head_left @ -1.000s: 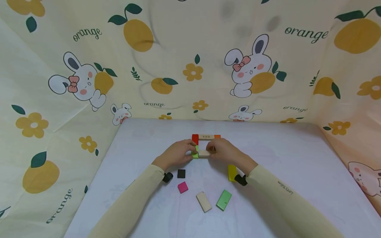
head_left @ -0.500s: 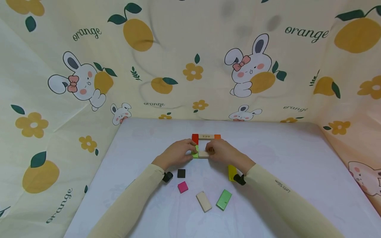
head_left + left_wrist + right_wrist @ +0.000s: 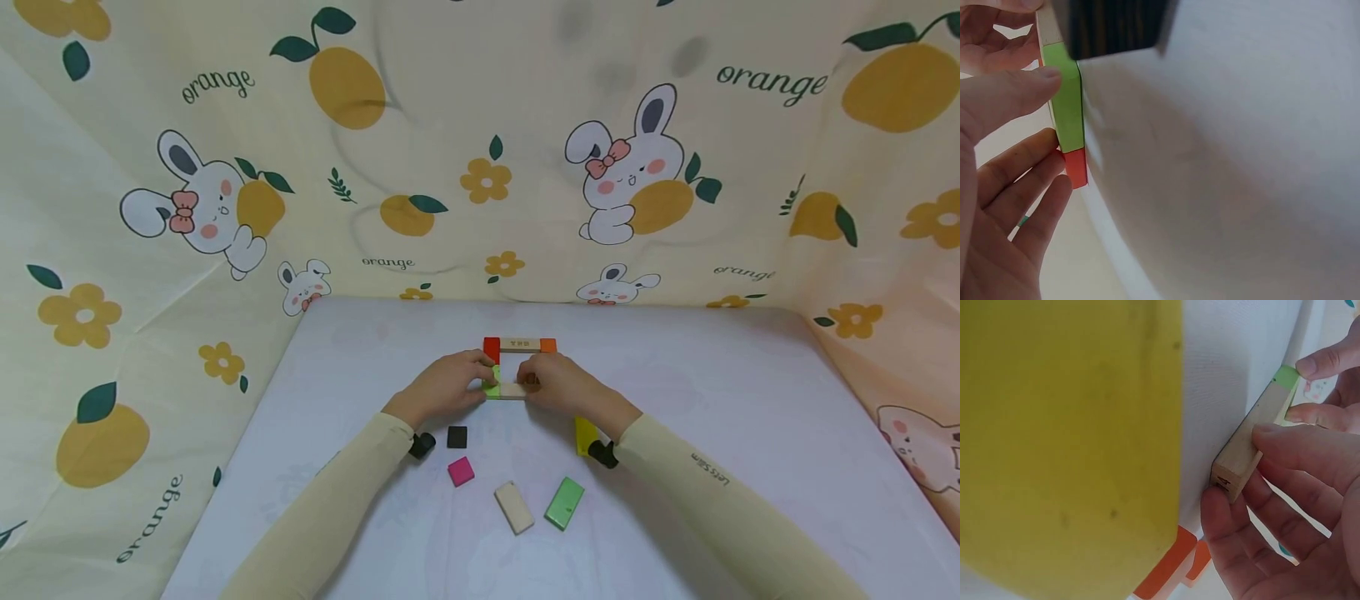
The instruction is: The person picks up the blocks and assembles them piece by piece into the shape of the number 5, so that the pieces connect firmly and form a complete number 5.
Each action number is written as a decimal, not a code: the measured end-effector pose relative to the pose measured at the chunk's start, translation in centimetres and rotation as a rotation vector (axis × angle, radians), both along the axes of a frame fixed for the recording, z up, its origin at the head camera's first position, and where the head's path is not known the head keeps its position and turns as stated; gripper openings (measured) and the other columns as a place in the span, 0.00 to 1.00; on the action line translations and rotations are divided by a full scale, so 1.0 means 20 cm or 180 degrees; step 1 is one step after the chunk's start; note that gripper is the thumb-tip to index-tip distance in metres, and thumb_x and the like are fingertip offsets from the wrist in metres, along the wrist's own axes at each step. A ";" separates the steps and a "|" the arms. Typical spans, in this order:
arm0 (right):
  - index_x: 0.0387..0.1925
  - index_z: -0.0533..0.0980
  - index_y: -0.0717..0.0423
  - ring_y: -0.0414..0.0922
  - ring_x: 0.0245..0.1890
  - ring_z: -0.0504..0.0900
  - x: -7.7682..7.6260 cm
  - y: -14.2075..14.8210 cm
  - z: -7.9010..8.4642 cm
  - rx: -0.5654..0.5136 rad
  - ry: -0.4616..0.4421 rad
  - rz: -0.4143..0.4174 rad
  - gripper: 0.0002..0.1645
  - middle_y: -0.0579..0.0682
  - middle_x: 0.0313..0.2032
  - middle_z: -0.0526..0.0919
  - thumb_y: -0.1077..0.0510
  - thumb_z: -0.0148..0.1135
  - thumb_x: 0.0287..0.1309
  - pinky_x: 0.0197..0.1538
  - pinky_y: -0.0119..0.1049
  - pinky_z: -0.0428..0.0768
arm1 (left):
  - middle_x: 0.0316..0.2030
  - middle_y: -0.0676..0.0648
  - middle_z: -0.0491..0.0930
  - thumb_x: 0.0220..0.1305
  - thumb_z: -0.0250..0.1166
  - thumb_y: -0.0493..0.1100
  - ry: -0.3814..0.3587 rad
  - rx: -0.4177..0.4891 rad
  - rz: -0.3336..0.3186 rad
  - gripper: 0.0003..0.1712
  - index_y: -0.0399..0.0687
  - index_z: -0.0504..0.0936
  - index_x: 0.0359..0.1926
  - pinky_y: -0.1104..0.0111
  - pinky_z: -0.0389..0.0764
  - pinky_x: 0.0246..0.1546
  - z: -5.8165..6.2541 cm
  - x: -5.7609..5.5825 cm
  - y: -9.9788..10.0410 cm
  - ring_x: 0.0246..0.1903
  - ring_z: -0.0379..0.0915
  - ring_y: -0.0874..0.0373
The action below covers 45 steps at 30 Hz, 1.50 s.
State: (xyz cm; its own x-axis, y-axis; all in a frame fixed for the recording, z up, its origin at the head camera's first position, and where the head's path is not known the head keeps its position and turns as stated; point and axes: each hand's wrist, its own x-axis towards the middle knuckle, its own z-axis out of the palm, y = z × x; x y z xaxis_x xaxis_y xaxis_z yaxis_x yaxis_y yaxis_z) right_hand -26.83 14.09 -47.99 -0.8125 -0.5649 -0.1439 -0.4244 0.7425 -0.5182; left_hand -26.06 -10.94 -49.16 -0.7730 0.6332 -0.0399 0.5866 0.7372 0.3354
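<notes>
Small blocks form a rectangular outline on the table: a red block (image 3: 491, 346), a printed wooden block (image 3: 521, 344), an orange block (image 3: 548, 345), a light green block (image 3: 492, 392) and a plain wooden block (image 3: 512, 391). My left hand (image 3: 444, 385) pinches the light green block, thumb on its near face in the left wrist view and fingers around its far side by the red one. My right hand (image 3: 568, 383) holds the plain wooden block between thumb and fingers, its end butting against the light green block. This hand hides the outline's right side in the head view.
Nearer me lie a black block (image 3: 457, 437), a pink block (image 3: 461, 472), another wooden block (image 3: 513, 507) and a green block (image 3: 564, 503). Beside my right wrist, a yellow block (image 3: 586, 436) fills much of the right wrist view. A printed cloth (image 3: 420, 167) hangs behind the table.
My right hand and forearm have shifted very slightly left, still on the plain wooden block. The left hand and the loose blocks stay where they were.
</notes>
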 end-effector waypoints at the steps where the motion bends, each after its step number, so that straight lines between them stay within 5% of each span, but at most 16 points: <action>1: 0.48 0.88 0.56 0.47 0.38 0.78 0.00 0.00 0.00 -0.0009 -0.0004 -0.0007 0.13 0.43 0.35 0.84 0.66 0.77 0.63 0.49 0.42 0.82 | 0.66 0.52 0.78 0.74 0.72 0.44 0.0000 0.0003 -0.0002 0.13 0.58 0.91 0.56 0.60 0.76 0.68 0.00 0.00 0.00 0.64 0.75 0.55; 20: 0.51 0.87 0.58 0.47 0.37 0.78 0.01 0.00 0.01 -0.0053 -0.0091 -0.0032 0.14 0.44 0.36 0.84 0.65 0.75 0.65 0.49 0.43 0.82 | 0.63 0.52 0.80 0.73 0.68 0.50 0.0060 0.0098 -0.0040 0.22 0.56 0.87 0.66 0.59 0.77 0.66 0.00 0.00 0.00 0.60 0.76 0.56; 31: 0.52 0.87 0.56 0.48 0.38 0.78 0.00 0.04 0.02 -0.0115 -0.0070 -0.0034 0.15 0.43 0.36 0.84 0.63 0.75 0.64 0.47 0.43 0.82 | 0.55 0.52 0.79 0.73 0.70 0.56 0.0209 -0.0104 -0.0143 0.26 0.55 0.85 0.68 0.65 0.80 0.57 0.00 -0.03 0.04 0.51 0.73 0.59; 40: 0.57 0.86 0.56 0.48 0.44 0.79 -0.01 0.09 0.06 -0.0107 -0.0014 -0.0162 0.19 0.47 0.44 0.86 0.57 0.75 0.66 0.54 0.48 0.82 | 0.62 0.48 0.77 0.75 0.66 0.66 0.0259 -0.0029 -0.0060 0.32 0.55 0.84 0.70 0.61 0.79 0.62 0.00 -0.02 0.05 0.56 0.73 0.55; 45: 0.59 0.84 0.58 0.52 0.46 0.79 -0.01 0.14 0.10 -0.0207 0.0069 -0.0196 0.21 0.53 0.47 0.85 0.59 0.74 0.66 0.54 0.50 0.81 | 0.68 0.46 0.74 0.76 0.65 0.63 0.0329 0.0120 -0.0172 0.30 0.56 0.83 0.71 0.58 0.76 0.66 0.02 0.04 0.06 0.65 0.70 0.52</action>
